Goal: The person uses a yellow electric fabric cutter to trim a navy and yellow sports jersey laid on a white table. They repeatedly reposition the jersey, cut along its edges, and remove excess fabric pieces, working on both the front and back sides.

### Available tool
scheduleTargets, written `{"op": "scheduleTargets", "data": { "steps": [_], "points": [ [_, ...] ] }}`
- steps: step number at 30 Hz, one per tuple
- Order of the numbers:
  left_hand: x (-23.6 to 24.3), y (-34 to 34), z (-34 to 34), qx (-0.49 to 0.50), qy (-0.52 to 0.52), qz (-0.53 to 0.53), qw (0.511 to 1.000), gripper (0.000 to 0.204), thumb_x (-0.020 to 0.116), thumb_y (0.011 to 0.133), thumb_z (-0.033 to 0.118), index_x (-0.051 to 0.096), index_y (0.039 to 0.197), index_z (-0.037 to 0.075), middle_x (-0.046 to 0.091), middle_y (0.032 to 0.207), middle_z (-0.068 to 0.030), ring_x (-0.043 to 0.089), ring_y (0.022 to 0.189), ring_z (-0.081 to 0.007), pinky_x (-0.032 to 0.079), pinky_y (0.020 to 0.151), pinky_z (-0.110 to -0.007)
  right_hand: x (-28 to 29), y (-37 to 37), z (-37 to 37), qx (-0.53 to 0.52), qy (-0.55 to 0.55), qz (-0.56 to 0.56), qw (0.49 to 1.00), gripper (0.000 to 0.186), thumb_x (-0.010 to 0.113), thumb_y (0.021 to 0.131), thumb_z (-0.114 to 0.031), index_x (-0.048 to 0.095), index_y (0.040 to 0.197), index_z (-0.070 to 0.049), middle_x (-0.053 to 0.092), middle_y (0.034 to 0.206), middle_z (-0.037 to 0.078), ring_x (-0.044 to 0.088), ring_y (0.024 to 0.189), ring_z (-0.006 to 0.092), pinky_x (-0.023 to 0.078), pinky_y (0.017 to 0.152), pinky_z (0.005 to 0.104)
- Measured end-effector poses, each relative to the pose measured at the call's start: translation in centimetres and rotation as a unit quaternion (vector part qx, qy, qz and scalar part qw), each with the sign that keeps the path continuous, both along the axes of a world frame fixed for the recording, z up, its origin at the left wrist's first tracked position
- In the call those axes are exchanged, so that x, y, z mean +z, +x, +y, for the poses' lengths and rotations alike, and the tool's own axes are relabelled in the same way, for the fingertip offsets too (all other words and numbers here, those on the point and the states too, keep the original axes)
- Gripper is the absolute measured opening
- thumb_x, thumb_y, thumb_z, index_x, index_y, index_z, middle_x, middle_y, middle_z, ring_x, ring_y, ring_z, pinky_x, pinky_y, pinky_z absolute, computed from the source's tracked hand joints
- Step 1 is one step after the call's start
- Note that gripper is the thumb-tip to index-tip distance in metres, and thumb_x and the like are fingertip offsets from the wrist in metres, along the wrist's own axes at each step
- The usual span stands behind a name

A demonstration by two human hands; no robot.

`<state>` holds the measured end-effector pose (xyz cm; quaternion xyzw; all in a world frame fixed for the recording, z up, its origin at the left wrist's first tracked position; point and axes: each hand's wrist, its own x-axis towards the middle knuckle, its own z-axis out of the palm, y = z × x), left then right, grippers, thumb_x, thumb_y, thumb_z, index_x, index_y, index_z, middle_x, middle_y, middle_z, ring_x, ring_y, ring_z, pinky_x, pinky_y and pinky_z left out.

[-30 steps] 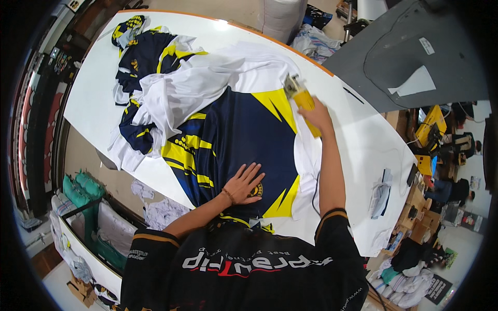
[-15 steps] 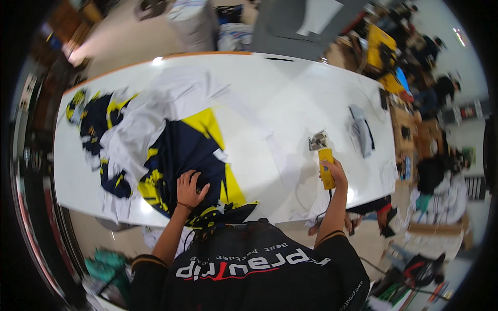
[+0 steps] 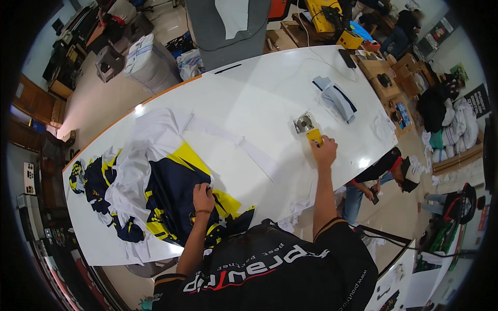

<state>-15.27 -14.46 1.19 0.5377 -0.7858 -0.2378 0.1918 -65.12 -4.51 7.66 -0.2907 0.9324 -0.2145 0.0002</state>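
My right hand point(image 3: 324, 151) is closed around a yellow handheld electric rotary fabric cutter point(image 3: 314, 136). The cutter's round blade and metal base face away from me, over the right part of the white table. On the left, my left hand point(image 3: 203, 199) is at the right side of a navy and yellow fabric piece point(image 3: 174, 181), its fingers drawn together on the cloth. White fabric point(image 3: 127, 179) lies bunched beside and beyond that piece. A narrow white fabric strip point(image 3: 244, 142) stretches across the table between the fabric pile and the cutter.
A folded grey cloth piece point(image 3: 337, 99) lies right of the cutter, with a black phone-like object point(image 3: 347, 58) at the far corner. A thin white cable curves nearby. Beyond the table's right front edge, a person in a cap point(image 3: 381, 173) bends forward. Cardboard boxes point(image 3: 407, 67) stand right.
The view has turned to the right. My left hand has moved right across the navy fabric and its spread fingers have drawn together. My right hand still holds the cutter, now farther from my body.
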Motion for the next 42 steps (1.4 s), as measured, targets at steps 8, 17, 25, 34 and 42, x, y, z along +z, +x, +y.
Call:
{"op": "scheduleTargets", "data": {
  "steps": [8,17,25,34,42],
  "points": [
    [15.3,-2.4,5.3,-0.202,0.364,0.352,0.838,0.013,0.065,0.099,0.003,0.063,0.112,0.004,0.059,0.099,-0.0004,0.054,0.093,-0.0108,0.045,0.085,-0.027,2.2,21.0,-4.9,0.569,-0.098,-0.105,0.810,0.075,0.090,0.072,-0.023,0.064,0.142,-0.016,0.042,0.163,0.013,0.040,0.148,0.0426,0.034,0.124,0.0545],
    [33.1,9.3,5.7,-0.081,0.113,0.356,0.924,0.034,0.078,0.082,0.014,0.065,0.111,0.001,0.067,0.099,-0.0061,0.061,0.090,-0.0184,0.047,0.085,-0.032,6.5,24.0,-8.3,0.433,-0.240,-0.544,0.678,0.022,0.064,0.094,0.000,0.065,0.115,-0.008,0.068,0.096,0.008,0.062,0.092,0.0131,0.050,0.082,0.0322],
    [41.1,19.7,1.8,0.070,-0.133,-0.080,0.985,0.039,0.080,0.071,0.003,0.071,0.109,0.002,0.075,0.094,-0.0050,0.072,0.088,-0.0197,0.057,0.084,-0.040,29.9,12.6,-2.7,0.636,-0.118,-0.104,0.756,0.033,0.082,0.075,-0.014,0.074,0.107,-0.015,0.068,0.074,0.007,0.067,0.068,0.0262,0.053,0.070,0.0375],
    [33.3,30.0,-19.2,0.271,-0.277,0.004,0.922,0.031,0.066,0.091,0.015,0.078,0.116,0.001,0.077,0.107,-0.0146,0.075,0.103,-0.0299,0.059,0.088,-0.043,29.2,10.1,-17.6,0.300,-0.402,-0.367,0.783,0.031,0.054,0.102,-0.011,0.074,0.125,-0.004,0.073,0.109,0.002,0.067,0.095,0.0140,0.054,0.082,0.0314],
    [40.1,26.3,-27.2,0.107,-0.306,0.037,0.945,0.042,0.075,0.096,0.021,0.068,0.131,-0.001,0.073,0.126,-0.0157,0.072,0.111,-0.0281,0.057,0.094,-0.040,32.9,10.6,-26.5,0.411,-0.518,-0.466,0.588,0.042,0.047,0.103,-0.007,0.068,0.139,-0.014,0.070,0.130,0.005,0.066,0.119,0.0195,0.056,0.097,0.0416]
  ]
}}
